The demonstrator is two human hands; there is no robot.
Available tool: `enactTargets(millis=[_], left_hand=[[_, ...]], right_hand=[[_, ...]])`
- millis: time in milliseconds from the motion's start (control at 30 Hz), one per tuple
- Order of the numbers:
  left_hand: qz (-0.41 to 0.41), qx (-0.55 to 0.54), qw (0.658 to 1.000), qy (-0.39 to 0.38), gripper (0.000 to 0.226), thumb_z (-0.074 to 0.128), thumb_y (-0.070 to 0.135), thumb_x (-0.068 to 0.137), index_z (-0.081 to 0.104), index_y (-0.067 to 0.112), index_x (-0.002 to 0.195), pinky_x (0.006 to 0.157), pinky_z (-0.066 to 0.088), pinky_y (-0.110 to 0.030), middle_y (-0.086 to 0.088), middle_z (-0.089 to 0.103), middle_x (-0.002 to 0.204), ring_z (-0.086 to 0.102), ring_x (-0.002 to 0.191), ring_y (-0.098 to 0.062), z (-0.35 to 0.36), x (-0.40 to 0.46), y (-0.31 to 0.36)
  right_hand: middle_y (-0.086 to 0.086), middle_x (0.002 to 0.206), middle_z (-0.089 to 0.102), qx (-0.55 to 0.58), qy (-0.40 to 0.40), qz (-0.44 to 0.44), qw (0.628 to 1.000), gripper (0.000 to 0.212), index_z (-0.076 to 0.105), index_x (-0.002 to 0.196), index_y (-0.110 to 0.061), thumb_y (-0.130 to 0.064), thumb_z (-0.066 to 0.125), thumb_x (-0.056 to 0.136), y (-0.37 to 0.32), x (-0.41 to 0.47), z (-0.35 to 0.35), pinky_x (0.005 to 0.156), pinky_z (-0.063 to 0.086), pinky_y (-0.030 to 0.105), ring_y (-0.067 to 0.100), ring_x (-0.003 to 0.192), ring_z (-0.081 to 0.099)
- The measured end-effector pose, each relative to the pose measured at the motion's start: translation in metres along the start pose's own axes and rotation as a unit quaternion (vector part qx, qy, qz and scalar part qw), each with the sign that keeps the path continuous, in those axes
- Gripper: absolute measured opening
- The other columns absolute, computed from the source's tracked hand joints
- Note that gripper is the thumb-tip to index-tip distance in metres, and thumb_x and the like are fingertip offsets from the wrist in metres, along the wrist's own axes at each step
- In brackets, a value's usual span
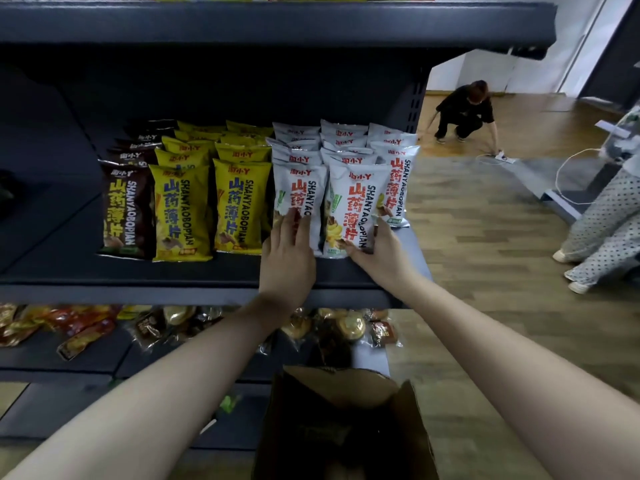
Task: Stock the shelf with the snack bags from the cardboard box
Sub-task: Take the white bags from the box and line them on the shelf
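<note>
I see a dark blue-grey shelf [145,275], and on it, from its left end toward its right, a row of dark brown bags [126,209] with yellow lettering, two rows of yellow bags [211,202] with blue lettering, and rows of white bags [349,202] with red lettering and small green marks. Below the shelf I make out a plain brown cardboard box [346,424], dark inside, and orange, red and golden wrapped snacks [86,327]. To the right of the shelf, the wood-grain floor [485,244] is tan, one person [464,112] wears black, and another's trousers [602,230] are pale with dark polka dots.
</note>
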State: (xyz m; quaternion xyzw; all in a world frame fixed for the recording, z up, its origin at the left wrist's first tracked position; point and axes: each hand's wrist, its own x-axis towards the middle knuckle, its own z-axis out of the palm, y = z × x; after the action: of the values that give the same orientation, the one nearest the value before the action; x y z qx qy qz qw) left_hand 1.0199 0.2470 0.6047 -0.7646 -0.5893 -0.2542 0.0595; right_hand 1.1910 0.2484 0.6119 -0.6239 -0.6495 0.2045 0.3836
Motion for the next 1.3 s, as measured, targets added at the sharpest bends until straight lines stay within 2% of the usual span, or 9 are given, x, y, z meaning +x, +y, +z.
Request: enactTargets(millis=[133, 267, 500, 600, 733, 833, 967, 1133, 1300], left_hand=[[0.041, -0.014, 0.999, 0.033, 0.045, 0.049, 0.007, 0.081, 0.052, 0.004, 0.126, 0.095, 0.044, -0.05, -0.018, 0.053, 0.129, 0.049, 0.118, -0.04, -0.001, -0.02, 0.002], [0.103, -0.032, 0.991, 0.074, 0.036, 0.047, 0.006, 0.078, 0.059, 0.005, 0.112, 0.079, 0.047, -0.041, -0.012, 0.061, 0.112, 0.056, 0.101, -0.035, -0.005, -0.048, 0.01], [0.199, -0.119, 0.969, 0.079, 0.03, 0.051, -0.001, 0.071, 0.066, 0.005, 0.096, 0.065, 0.047, -0.037, -0.01, 0.064, 0.092, 0.06, 0.082, -0.032, 0.002, -0.107, 0.02], [0.183, -0.132, 0.974, 0.002, 0.03, 0.043, 0.006, 0.072, 0.067, 0.008, 0.091, 0.055, 0.05, -0.031, -0.008, 0.065, 0.083, 0.063, 0.071, -0.03, 0.019, -0.138, 0.016], [0.041, -0.062, 0.973, -0.219, 0.035, 0.046, 0.012, 0.086, 0.056, 0.019, 0.12, 0.06, 0.046, -0.03, -0.005, 0.067, 0.104, 0.066, 0.084, -0.031, 0.051, -0.169, 0.014], [-0.052, -0.045, 0.928, -0.366, 0.032, 0.038, 0.016, 0.092, 0.052, 0.02, 0.12, 0.078, 0.045, -0.033, -0.007, 0.062, 0.116, 0.06, 0.101, -0.029, 0.081, -0.183, 0.006], [-0.12, -0.057, 0.857, -0.498, 0.026, 0.034, 0.018, 0.094, 0.048, 0.013, 0.116, 0.078, 0.039, -0.035, -0.01, 0.055, 0.117, 0.054, 0.103, -0.03, 0.11, -0.202, -0.006], [-0.183, -0.077, 0.766, -0.612, 0.035, 0.037, 0.02, 0.096, 0.04, 0.009, 0.13, 0.091, 0.039, -0.037, -0.017, 0.046, 0.132, 0.048, 0.116, -0.034, 0.146, -0.222, -0.016], [-0.244, -0.095, 0.74, -0.619, 0.033, 0.037, 0.018, 0.098, 0.045, 0.007, 0.128, 0.096, 0.039, -0.036, -0.019, 0.047, 0.131, 0.048, 0.116, -0.034, 0.188, -0.237, -0.021]], right_hand=[[0.015, 0.105, 0.062, -0.033, 0.027, -0.012, 0.999, 0.023, 0.054, 0.1, -0.001, -0.019, 0.06, 0.088, -0.001, -0.023, -0.01, 0.077, 0.046, 0.034, 0.029, 0.099, 0.058], [0.006, 0.125, 0.057, -0.039, 0.029, -0.039, 0.998, 0.033, 0.055, 0.125, -0.009, -0.013, 0.051, 0.093, -0.01, -0.06, -0.018, 0.083, 0.036, 0.016, 0.019, 0.112, 0.054], [0.003, 0.1, 0.062, -0.056, -0.006, -0.116, 0.992, 0.018, 0.067, 0.101, -0.013, -0.01, 0.052, 0.091, -0.001, -0.119, -0.011, 0.074, 0.049, 0.034, 0.02, 0.085, 0.06], [0.003, 0.095, 0.065, -0.089, -0.073, -0.114, 0.987, 0.017, 0.067, 0.098, -0.014, -0.01, 0.052, 0.09, 0.016, -0.145, 0.004, 0.069, 0.05, 0.036, 0.022, 0.083, 0.061], [0.002, 0.096, 0.066, -0.133, -0.204, -0.055, 0.968, 0.017, 0.063, 0.102, -0.014, -0.014, 0.053, 0.089, 0.056, -0.172, 0.031, 0.068, 0.045, 0.032, 0.021, 0.09, 0.06], [0.0, 0.098, 0.064, -0.154, -0.308, 0.021, 0.939, 0.013, 0.06, 0.098, -0.02, -0.02, 0.051, 0.089, 0.091, -0.182, 0.057, 0.076, 0.048, 0.035, 0.022, 0.094, 0.06], [-0.001, 0.113, 0.063, -0.128, -0.384, 0.147, 0.902, 0.024, 0.063, 0.113, -0.021, -0.022, 0.05, 0.093, 0.125, -0.187, 0.088, 0.087, 0.049, 0.032, 0.019, 0.104, 0.06], [0.014, 0.106, 0.066, -0.099, -0.472, 0.229, 0.846, 0.028, 0.066, 0.099, 0.003, -0.013, 0.044, 0.095, 0.163, -0.193, 0.122, 0.086, 0.046, 0.036, 0.028, 0.102, 0.061], [0.02, 0.113, 0.062, -0.082, -0.483, 0.285, 0.824, 0.028, 0.061, 0.11, 0.006, -0.009, 0.042, 0.095, 0.202, -0.202, 0.15, 0.085, 0.045, 0.034, 0.032, 0.104, 0.058]])
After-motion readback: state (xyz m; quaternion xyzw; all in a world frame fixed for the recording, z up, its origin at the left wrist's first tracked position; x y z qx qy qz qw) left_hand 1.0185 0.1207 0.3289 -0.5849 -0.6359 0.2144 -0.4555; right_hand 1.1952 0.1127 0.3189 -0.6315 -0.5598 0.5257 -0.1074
